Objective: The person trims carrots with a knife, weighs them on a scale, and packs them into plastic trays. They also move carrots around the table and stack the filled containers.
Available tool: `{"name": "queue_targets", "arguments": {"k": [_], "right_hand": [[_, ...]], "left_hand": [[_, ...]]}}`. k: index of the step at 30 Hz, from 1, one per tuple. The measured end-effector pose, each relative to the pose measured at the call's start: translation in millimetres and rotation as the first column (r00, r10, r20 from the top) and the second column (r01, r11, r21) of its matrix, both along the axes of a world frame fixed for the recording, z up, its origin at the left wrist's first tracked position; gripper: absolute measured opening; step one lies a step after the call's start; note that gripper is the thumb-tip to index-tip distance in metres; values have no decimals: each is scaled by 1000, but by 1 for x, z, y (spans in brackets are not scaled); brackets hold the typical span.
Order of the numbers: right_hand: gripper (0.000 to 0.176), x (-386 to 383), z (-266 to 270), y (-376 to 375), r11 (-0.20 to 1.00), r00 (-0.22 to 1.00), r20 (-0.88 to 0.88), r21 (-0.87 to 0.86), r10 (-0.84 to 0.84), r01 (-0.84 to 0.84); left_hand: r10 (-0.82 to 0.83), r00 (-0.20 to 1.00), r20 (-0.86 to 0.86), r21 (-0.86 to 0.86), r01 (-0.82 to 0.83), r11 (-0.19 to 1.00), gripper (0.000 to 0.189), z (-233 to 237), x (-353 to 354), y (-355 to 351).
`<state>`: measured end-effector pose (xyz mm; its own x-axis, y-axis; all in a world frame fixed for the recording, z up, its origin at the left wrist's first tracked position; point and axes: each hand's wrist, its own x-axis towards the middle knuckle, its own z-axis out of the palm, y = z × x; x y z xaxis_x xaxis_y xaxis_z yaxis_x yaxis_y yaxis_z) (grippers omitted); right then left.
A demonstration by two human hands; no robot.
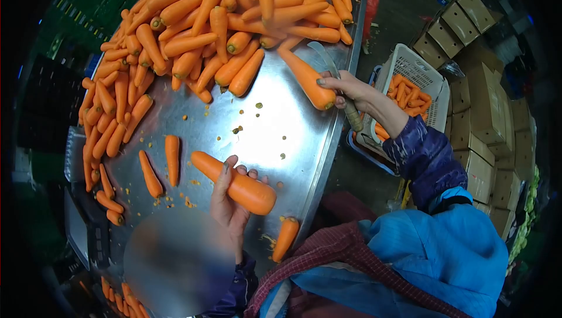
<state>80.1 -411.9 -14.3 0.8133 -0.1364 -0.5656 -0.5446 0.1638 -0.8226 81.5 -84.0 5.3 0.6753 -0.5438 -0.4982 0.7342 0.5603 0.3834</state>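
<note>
My left hand (233,201) is wrapped around a thick carrot (253,192), held over the near part of the metal table (252,133). Farther right, my right hand (346,91) grips a knife (353,117) by its handle, and its curved blade points away toward the pile. Thumb and fingers of that same hand also pinch a large carrot (303,78), whose thin end lies beside the blade. Close to my left hand are two slim carrots (172,160) lying on the metal. One short carrot (285,239) rests by the table's near edge.
A big heap of carrots (193,31) covers the table's far and left sides. Trimmed bits dot the metal. To the right, a white crate (427,63) holds carrots, with cardboard boxes (480,119) stacked beyond. A dark device (85,224) stands at the left edge.
</note>
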Motion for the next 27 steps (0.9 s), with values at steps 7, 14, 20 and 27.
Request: {"name": "queue_targets", "arguments": {"k": [7,14,20,27], "right_hand": [[59,2,-14,5,639,844,113,-707,525,-303],[40,60,-19,-40,527,924,283,-843,257,112],[32,118,-35,-52,234,754,535,-845,382,481],[37,158,-24,-59,136,756,447,-888,478,439]], "left_hand": [[6,999,-44,96,-2,995,16,6,-6,-11],[25,997,-71,121,-16,992,16,0,-7,-8],[32,995,-91,145,-19,989,16,-4,-2,-7],[61,989,-135,193,-34,981,17,-7,2,-8]]}}
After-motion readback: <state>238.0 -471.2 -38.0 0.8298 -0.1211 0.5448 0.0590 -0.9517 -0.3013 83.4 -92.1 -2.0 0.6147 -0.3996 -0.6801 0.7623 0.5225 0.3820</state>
